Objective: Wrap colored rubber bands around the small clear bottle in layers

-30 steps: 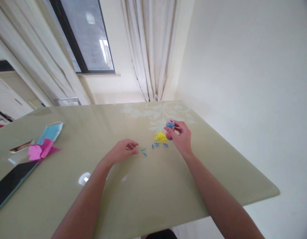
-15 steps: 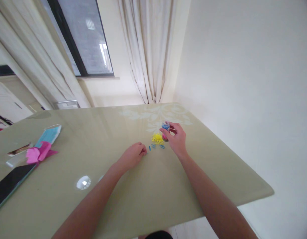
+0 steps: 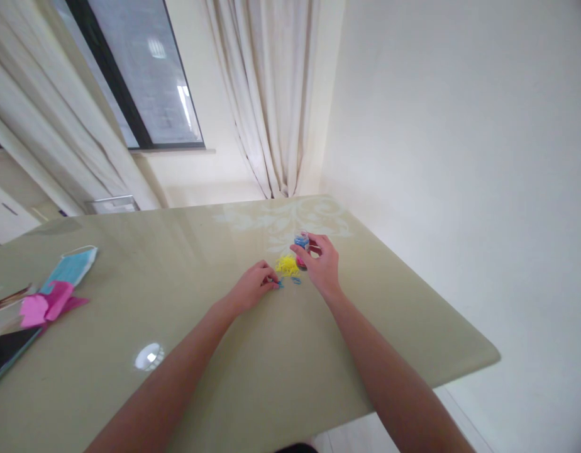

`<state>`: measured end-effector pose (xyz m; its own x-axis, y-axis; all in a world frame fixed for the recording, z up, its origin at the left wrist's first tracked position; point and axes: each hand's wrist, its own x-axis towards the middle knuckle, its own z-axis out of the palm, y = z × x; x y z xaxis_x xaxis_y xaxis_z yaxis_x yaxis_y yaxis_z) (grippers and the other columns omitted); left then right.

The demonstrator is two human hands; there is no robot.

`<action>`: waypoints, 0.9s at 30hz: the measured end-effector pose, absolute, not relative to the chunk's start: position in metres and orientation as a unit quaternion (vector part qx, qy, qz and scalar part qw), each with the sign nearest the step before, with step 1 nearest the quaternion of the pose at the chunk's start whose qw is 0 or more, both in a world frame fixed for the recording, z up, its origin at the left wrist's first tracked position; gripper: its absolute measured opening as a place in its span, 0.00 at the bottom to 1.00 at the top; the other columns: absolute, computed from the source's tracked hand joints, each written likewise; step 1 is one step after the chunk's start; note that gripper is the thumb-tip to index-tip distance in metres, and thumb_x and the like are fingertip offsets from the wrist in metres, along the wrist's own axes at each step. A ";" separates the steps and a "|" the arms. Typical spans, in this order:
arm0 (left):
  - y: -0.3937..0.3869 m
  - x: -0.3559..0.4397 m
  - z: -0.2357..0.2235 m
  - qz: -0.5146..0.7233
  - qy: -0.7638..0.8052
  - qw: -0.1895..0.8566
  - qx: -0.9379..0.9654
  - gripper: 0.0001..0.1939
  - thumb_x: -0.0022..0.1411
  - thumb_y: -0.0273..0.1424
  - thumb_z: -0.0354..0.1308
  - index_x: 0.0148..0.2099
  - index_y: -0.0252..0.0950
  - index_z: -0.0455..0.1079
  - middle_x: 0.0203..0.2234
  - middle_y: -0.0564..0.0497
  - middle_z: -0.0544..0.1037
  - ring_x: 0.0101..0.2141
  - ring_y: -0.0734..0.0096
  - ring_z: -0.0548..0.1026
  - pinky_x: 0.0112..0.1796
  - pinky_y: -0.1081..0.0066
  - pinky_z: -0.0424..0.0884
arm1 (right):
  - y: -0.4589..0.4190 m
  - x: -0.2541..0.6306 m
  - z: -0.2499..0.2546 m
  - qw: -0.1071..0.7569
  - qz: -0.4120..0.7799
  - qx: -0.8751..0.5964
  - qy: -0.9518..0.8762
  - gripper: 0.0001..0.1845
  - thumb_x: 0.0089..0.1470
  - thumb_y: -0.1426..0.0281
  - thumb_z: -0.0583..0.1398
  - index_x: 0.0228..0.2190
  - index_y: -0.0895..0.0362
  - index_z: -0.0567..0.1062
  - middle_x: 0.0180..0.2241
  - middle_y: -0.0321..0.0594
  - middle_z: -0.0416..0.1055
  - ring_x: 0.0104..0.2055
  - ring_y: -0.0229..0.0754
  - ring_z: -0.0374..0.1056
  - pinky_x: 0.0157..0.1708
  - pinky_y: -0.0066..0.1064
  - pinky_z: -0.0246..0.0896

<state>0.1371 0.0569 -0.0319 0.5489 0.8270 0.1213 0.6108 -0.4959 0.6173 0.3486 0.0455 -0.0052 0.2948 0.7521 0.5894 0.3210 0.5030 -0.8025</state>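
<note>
My right hand [image 3: 324, 263] is closed around a small clear jar [image 3: 300, 241], holding it upright just above the table. Blue pieces fill the jar's upper part and pink shows lower down. Beside the jar lies a pile of thin yellow strands [image 3: 287, 265], perhaps small bands. On the near side of the pile rests a little blue loop-like piece [image 3: 296, 280]. The fingers of my left hand [image 3: 253, 288] are pinched at the tabletop on another small blue piece [image 3: 280, 284], partly hidden by the fingertips.
The greenish glossy table [image 3: 215, 390] carries a pink crumpled cloth or paper [image 3: 48, 304], a blue face mask [image 3: 73, 269] and a dark flat device [image 3: 10, 352] at the left. A white wall [image 3: 436, 157] runs along the right side.
My left hand has moved right, its fingertips reaching the blue pieces beside the yellow pile. My right hand still holds the jar. The view has turned slightly right.
</note>
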 end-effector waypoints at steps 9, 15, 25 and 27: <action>0.053 0.150 -0.027 0.187 0.403 0.232 0.865 0.06 0.64 0.26 0.59 0.41 0.36 0.77 0.39 0.47 0.77 0.40 0.62 0.77 0.45 0.65 0.72 | 0.047 0.349 -0.007 0.656 0.169 -0.467 -0.568 0.22 0.51 0.56 0.71 0.44 0.56 0.82 0.41 0.43 0.76 0.41 0.46 0.77 0.41 0.38 0.76; 0.048 0.160 -0.037 0.218 0.393 0.230 0.863 0.07 0.65 0.24 0.58 0.40 0.36 0.78 0.38 0.48 0.78 0.40 0.63 0.77 0.45 0.66 0.72 | 0.046 0.348 -0.007 0.655 0.170 -0.466 -0.571 0.22 0.51 0.57 0.72 0.44 0.55 0.82 0.41 0.43 0.76 0.41 0.46 0.77 0.42 0.39 0.76; 0.045 0.186 -0.046 0.230 0.379 0.188 0.877 0.10 0.69 0.26 0.56 0.45 0.36 0.79 0.42 0.44 0.79 0.44 0.58 0.78 0.49 0.60 0.74 | 0.048 0.350 -0.008 0.658 0.162 -0.475 -0.561 0.20 0.51 0.58 0.71 0.43 0.55 0.82 0.40 0.42 0.76 0.40 0.45 0.76 0.41 0.38 0.76; 0.045 0.186 -0.046 0.239 0.378 0.184 0.875 0.11 0.69 0.26 0.55 0.44 0.36 0.80 0.41 0.44 0.79 0.44 0.58 0.78 0.49 0.60 0.74 | 0.048 0.350 -0.008 0.659 0.162 -0.474 -0.561 0.20 0.51 0.58 0.71 0.43 0.55 0.82 0.40 0.42 0.76 0.40 0.45 0.76 0.42 0.38 0.76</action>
<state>0.1857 0.0450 -0.0462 0.6005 0.7495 0.2788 0.5737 -0.6466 0.5027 0.3499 0.0476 -0.0075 0.3168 0.7463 0.5854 0.3184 0.4977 -0.8068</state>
